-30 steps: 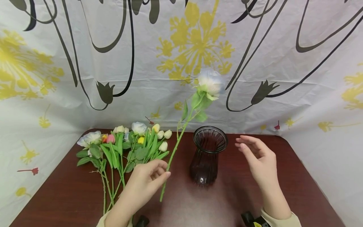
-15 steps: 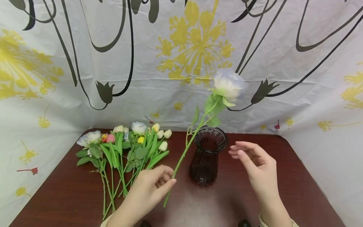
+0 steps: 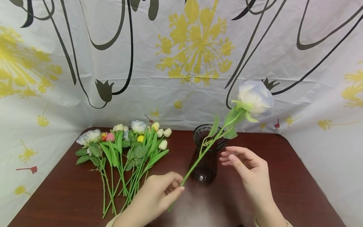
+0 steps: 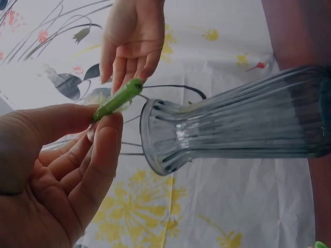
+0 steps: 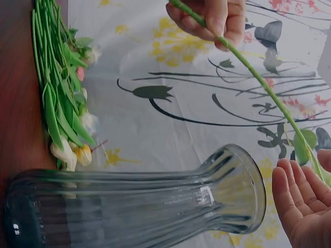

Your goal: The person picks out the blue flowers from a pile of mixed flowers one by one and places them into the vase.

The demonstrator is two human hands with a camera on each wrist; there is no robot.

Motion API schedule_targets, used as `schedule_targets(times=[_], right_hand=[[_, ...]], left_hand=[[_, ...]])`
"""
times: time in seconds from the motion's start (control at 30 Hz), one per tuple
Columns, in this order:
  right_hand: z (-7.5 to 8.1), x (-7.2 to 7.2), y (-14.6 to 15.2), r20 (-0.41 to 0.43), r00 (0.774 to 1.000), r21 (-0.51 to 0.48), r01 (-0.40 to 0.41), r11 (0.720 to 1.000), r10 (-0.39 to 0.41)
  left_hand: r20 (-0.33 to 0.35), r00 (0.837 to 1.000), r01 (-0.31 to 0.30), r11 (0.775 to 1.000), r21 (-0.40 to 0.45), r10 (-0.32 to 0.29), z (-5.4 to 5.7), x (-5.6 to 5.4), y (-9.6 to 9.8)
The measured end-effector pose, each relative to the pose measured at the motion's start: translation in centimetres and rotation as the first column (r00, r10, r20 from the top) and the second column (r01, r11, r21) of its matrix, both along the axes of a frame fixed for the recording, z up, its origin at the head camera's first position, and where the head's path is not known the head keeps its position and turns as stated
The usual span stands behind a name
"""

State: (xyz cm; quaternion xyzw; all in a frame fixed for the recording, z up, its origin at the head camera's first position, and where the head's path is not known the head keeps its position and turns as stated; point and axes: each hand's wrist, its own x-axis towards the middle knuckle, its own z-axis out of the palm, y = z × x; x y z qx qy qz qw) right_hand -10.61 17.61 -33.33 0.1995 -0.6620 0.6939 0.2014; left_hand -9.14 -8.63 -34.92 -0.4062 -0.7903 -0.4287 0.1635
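Observation:
Between thumb and fingers, my left hand (image 3: 158, 197) pinches the lower green stem of an artificial flower (image 3: 255, 97) with a large white and pale blue bloom. The stem slants up to the right, its leaves in front of the rim of a dark ribbed glass vase (image 3: 202, 170). In the left wrist view the cut end of the stem (image 4: 120, 99) points at the camera. Right of the vase, my right hand (image 3: 250, 175) hovers with relaxed fingers, holding nothing. In the right wrist view, the flower's leaves (image 5: 305, 139) pass close by that hand's fingers.
On the left of the dark red table (image 3: 65, 189) lies a bunch of artificial flowers (image 3: 122, 148), with white, yellow and pink blooms and long green stems. A white printed curtain (image 3: 181, 104) hangs behind and at both sides.
The flower has tilted further right and its bloom has come lower. My left hand has moved right and slightly nearer the front edge. My right hand has shifted left and down, closer to the vase.

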Motion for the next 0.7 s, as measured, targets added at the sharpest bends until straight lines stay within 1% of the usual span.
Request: schedule_targets(times=[0.17,0.4,0.53,0.63,0.7], right_hand=[[-0.1,0.2,-0.4,0.02,1.0,-0.003,-0.019,1.0,0.019],[-0.4,0.2,-0.5,0.051,0.997,-0.023,-0.057,0.998,0.058],[-0.5,0.1,-0.7,0.035,0.996,-0.082,-0.082,0.993,0.086],[-0.6,0.0,-0.9,0.023,0.994,-0.129,-0.107,0.986,0.111],[-0.7,0.0,-0.9,0.021,0.993,-0.141,-0.115,0.983,0.119]], left_hand=[[-0.053,0.999,0.009,1.0,-0.023,-0.01,-0.5,0.1,0.5],[-0.069,0.997,0.017,0.998,-0.055,-0.021,-1.0,0.1,1.1],[-0.081,0.997,0.014,0.998,-0.068,-0.02,-1.0,0.1,1.3],[-0.108,0.994,0.012,0.997,-0.075,-0.02,-1.2,0.1,1.5],[-0.124,0.992,0.011,0.997,-0.077,-0.021,-1.3,0.1,1.6]])
